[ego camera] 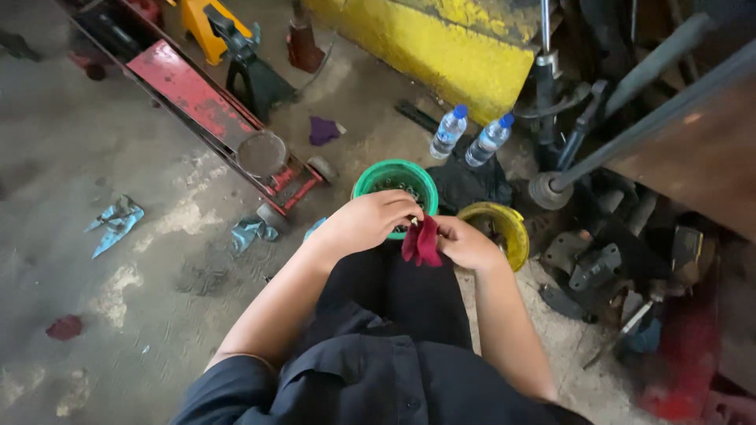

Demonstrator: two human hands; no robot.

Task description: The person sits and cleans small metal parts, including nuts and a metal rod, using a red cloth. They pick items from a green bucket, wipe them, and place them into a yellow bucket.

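Red floor jack (213,110) lies left of the green bowl (370,179); yellow bowl (516,228) sits right of it. Just before the green bowl, left hand (366,223) and right hand (465,242) both grasp a red rag (423,242).

Green bowl (396,179): near rim covered by left hand (368,222); contents dark, too small to identify. Yellow bowl (504,228): near side hidden behind right hand (468,244). Red cloth (423,242): upper part concealed between both hands; anything wrapped inside not visible. Red floor jack (206,110): handle end cut off at top edge. Dark parts pile (606,260): indistinct.
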